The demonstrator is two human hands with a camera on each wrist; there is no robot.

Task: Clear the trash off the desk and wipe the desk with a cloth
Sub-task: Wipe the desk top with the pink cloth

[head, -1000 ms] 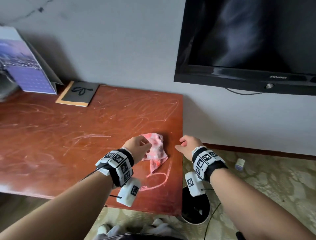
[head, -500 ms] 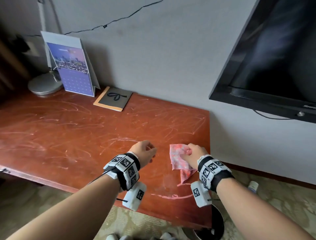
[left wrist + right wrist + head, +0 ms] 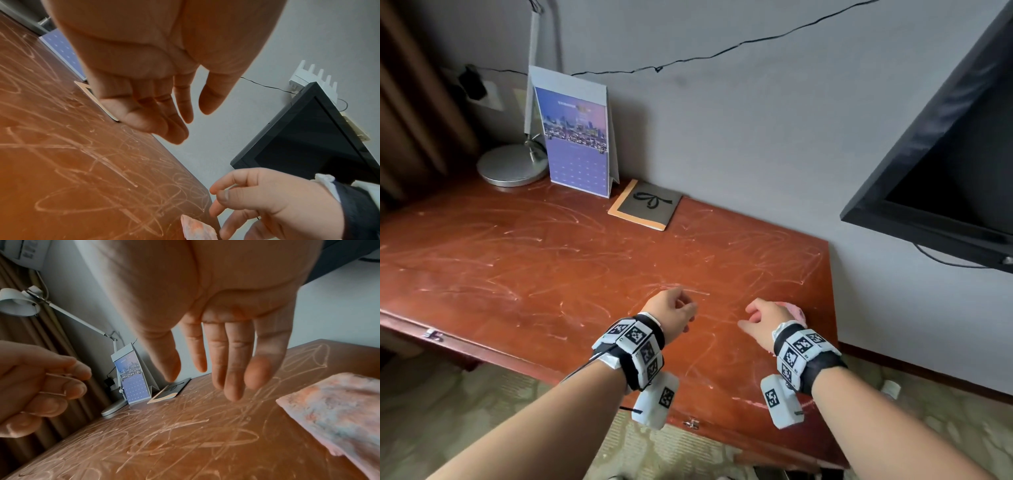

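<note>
A pink and white cloth (image 3: pixel 329 410) lies flat on the scratched red-brown desk (image 3: pixel 551 274), close to its right edge. In the head view only a bit of the cloth (image 3: pixel 797 308) shows behind my right hand (image 3: pixel 753 317). That hand hovers just left of the cloth with fingers (image 3: pixel 232 378) relaxed and pointing down at the desk, holding nothing. My left hand (image 3: pixel 685 308) floats over the desk a little further left, fingers (image 3: pixel 170 116) loosely curled and empty. Pale scribble marks cover the desk top.
A desk calendar (image 3: pixel 578 144), a lamp base (image 3: pixel 512 166) and a dark notebook (image 3: pixel 645 205) stand along the back wall. A black TV (image 3: pixel 945 171) hangs on the wall at the right. A small bottle (image 3: pixel 892 389) lies on the carpet beyond the desk's right end.
A second ago my left hand held the cloth, then my right hand took it. Now the right hand has let go and sits left of the cloth. The view has swung left.
</note>
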